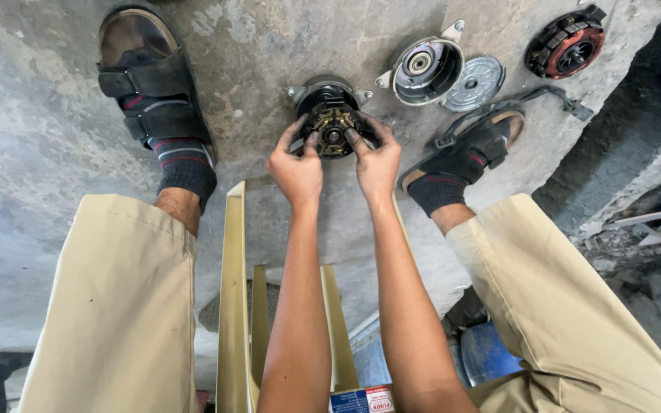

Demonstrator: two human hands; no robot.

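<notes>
Fingers hide the lower rim of the motor stator assembly (330, 122) on the concrete floor (40, 153). Left hand (296, 168) grips its seven o'clock edge, right hand (376, 162) its four o'clock edge, both arms outstretched.

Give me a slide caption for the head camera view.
Both hands, left hand and right hand, grip a round motor part on the concrete floor.

Seated, knees spread wide, the person stretches both bare forearms straight down between the legs. The left hand (296, 170) and right hand (376, 162) sit close together, side by side, fingers curled forward and fingertips dark with grime.
</notes>
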